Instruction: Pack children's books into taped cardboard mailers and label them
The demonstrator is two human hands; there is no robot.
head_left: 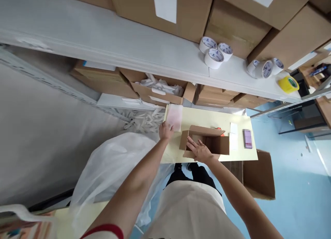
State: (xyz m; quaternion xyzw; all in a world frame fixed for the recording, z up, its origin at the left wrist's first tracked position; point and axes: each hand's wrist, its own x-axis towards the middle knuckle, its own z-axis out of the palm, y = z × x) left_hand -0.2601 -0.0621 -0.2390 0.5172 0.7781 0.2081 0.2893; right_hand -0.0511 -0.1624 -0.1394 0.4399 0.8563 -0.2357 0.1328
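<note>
My left hand (166, 131) is at the left edge of a pale yellow table (238, 121). Its fingers are closed on the near edge of a thin pinkish-white sheet (174, 115) lying flat there. Beside it stands a small open cardboard box (223, 145), flaps folded outward. My right hand (200, 151) reaches over the box's near left side, fingers stretched and spread, holding nothing. The part of the box that I can see into shows only bare cardboard. Something red (220, 129) peeks out behind the box, mostly hidden.
White paper slips (233, 137) and a blurred phone-like item (247, 139) lie on the table's right. A large open carton (258, 175) stands below. Tape rolls (214, 58) and yellow tape (288, 84) sit on the shelf (155, 42). A translucent plastic bag (111, 163) bulges at left.
</note>
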